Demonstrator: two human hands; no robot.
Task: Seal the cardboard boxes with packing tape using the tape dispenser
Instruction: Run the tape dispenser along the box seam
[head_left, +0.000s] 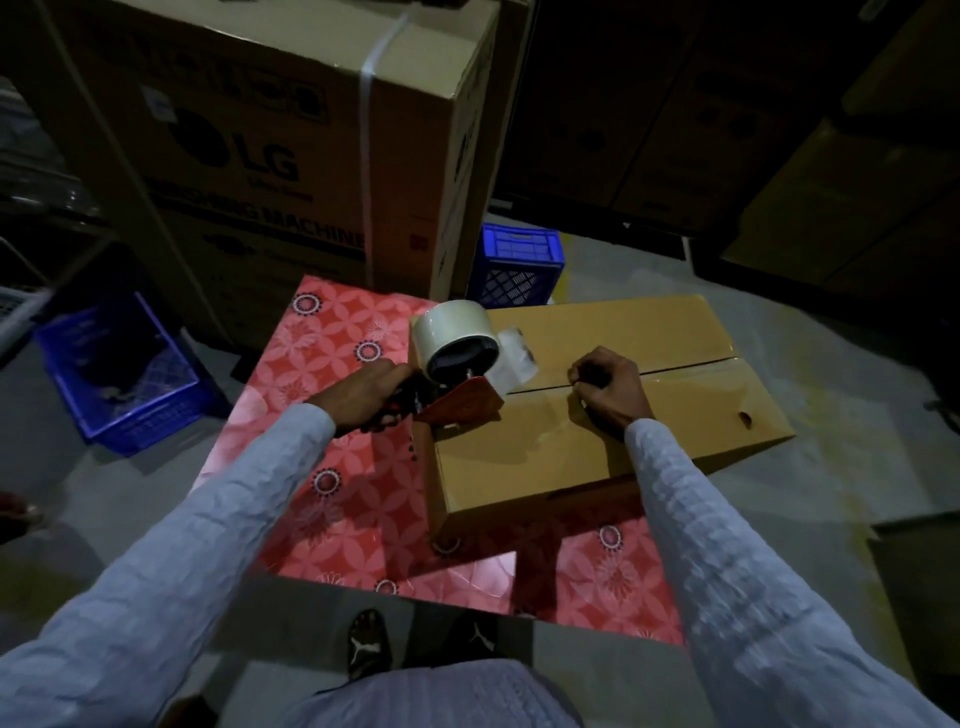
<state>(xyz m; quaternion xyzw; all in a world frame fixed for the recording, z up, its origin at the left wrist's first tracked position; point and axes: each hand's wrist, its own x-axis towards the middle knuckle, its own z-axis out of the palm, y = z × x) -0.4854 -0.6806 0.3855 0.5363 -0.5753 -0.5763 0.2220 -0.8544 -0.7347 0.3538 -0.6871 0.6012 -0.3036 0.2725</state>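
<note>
- Left hand (363, 387) gripping tape dispenser (457, 364) at the box's (587, 431) left edge, ready to run along the seam.
- Right hand (605, 387), fingers curled, pressing the flaps, likely steadying them.
- Box lying on red patterned desk (332, 467).

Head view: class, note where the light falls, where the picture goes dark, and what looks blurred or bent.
Head view: light pools on the box and red mat; the edges and far stacks go dark; a soft shadow lies under the dispenser; both sleeves smear near the frame; the wide lens bends straight lines.
</note>
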